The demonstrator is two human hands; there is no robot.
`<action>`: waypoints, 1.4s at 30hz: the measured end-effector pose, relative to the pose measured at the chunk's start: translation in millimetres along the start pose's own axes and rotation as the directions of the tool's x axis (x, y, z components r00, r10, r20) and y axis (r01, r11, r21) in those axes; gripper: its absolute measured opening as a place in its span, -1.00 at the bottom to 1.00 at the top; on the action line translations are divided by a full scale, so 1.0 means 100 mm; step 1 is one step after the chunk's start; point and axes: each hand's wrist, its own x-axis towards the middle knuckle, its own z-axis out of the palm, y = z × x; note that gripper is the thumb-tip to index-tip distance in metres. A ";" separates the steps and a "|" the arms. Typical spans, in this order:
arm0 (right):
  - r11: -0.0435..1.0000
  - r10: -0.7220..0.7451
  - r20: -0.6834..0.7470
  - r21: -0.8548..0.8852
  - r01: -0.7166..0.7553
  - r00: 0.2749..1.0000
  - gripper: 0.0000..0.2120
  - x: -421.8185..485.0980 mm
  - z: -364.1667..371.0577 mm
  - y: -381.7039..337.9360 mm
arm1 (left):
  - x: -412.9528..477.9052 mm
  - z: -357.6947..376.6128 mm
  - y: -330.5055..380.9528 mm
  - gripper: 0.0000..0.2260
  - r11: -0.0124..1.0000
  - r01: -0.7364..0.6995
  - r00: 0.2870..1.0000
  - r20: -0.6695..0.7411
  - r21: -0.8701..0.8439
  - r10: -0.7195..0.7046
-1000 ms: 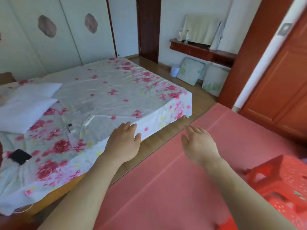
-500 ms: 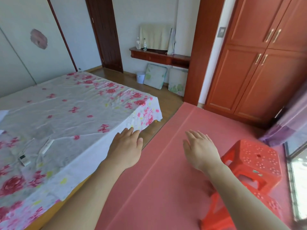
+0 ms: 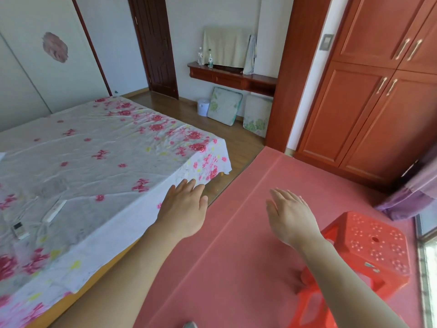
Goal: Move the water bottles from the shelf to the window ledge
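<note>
Two clear water bottles stand upright on a dark wooden wall shelf (image 3: 233,74) across the room: one plain bottle (image 3: 200,56) at the left and one with a green label (image 3: 210,58) beside it. My left hand (image 3: 183,210) is stretched forward, palm down, fingers straight, holding nothing. My right hand (image 3: 289,215) is also out in front, fingers relaxed and empty. Both hands are far from the bottles. A strip of window and ledge (image 3: 425,256) shows at the right edge.
A bed (image 3: 99,162) with a floral sheet fills the left. A red plastic stool (image 3: 369,247) stands on the pink mat (image 3: 236,245) at the right, near the window. A wooden wardrobe (image 3: 369,95) lines the right wall. Cushions (image 3: 224,105) and a small bin (image 3: 203,107) sit under the shelf.
The view has swung to the right, bringing the wardrobe, the stool and the window edge into sight. Both hands stay outstretched and empty.
</note>
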 end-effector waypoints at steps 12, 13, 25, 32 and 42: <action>0.992 0.106 -0.015 -0.063 -0.107 0.994 -0.58 1.71 0.11 0.04 | 1.98 0.19 -0.45 -0.56 0.993 -0.071 0.997 0.015 -0.099 0.073; 0.990 0.125 -0.019 -0.065 -0.126 0.992 -0.57 1.84 0.09 0.07 | 2.16 0.18 -0.44 -0.57 0.990 -0.092 0.996 0.012 -0.107 0.094; 0.964 0.265 -0.066 0.010 -0.265 0.962 -0.61 3.18 0.03 0.84 | 3.97 0.24 0.13 -0.60 0.960 -0.207 0.973 0.058 -0.188 0.221; 0.967 0.253 -0.051 0.018 -0.253 0.966 -0.58 4.35 -0.08 1.76 | 5.26 0.41 0.73 -0.56 0.970 -0.177 0.979 0.070 -0.167 0.191; 0.992 0.122 -0.026 0.013 -0.122 0.992 -0.65 6.09 -0.28 2.33 | 6.69 0.40 0.86 -0.56 0.985 -0.050 0.996 0.069 -0.164 0.062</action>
